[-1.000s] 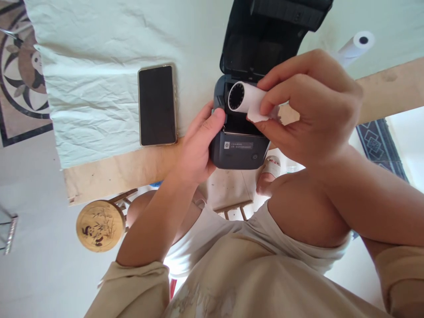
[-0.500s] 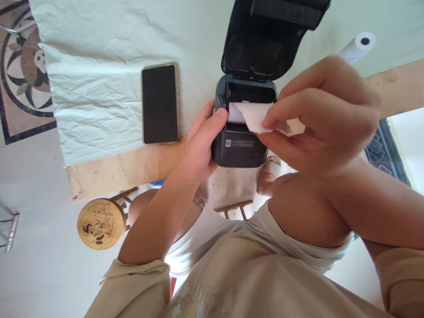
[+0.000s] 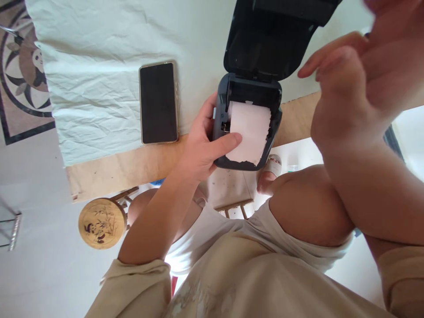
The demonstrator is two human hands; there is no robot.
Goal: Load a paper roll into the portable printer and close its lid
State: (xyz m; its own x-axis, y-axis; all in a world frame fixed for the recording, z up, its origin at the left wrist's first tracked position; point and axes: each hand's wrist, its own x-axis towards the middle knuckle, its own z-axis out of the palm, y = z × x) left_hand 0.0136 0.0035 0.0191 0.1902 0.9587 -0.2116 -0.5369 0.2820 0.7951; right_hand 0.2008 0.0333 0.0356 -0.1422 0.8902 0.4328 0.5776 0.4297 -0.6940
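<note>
Shirt [image 3: 258, 282]: beige, sleeves rolled up, fills the bottom at 6 o'clock (clock centred on the printer [image 3: 222, 93]).
Shorts [image 3: 212, 238]: pale, just beyond shirt, about 6 to 7 o'clock, both knees showing.
Right hand [image 3: 367, 84]: up at 2 to 3 o'clock, apart from printer; blurred, partly cut by frame edge; fingers loosely parted, grip wide.
Left hand [image 3: 202, 154]: at 8 o'clock, wrapped round the printer's side; thumb lies on the paper [image 3: 250, 128], grip narrow and firm on the body.
Printer: dark, compact, held just right of centre view, over the table edge [image 3: 126, 168].
Paper: white, sits in the compartment, drapes over the printer's front toward 6 o'clock; lower end torn ragged.
Lid [image 3: 265, 44]: black, swung up, at 12 o'clock, hinge joined to the printer's back; top runs out of frame.
Phone [image 3: 158, 104]: dark screen, pale case edge, at 9 o'clock, lying face up near the table edge.
Cloth [image 3: 96, 79]: pale green, wrinkled, under phone, spreads from 9 to 12 o'clock.
Table edge: bare light wood strip along the cloth's near side.
Stool [image 3: 102, 223]: round wooden seat, panda and bamboo picture, at 8 o'clock, below table level.
Foot [image 3: 273, 165]: in light sandal, on floor, 5 o'clock.
Panda panel [image 3: 28, 66]: dark-framed, far out between 9 and 10 o'clock, partly cut off.
</note>
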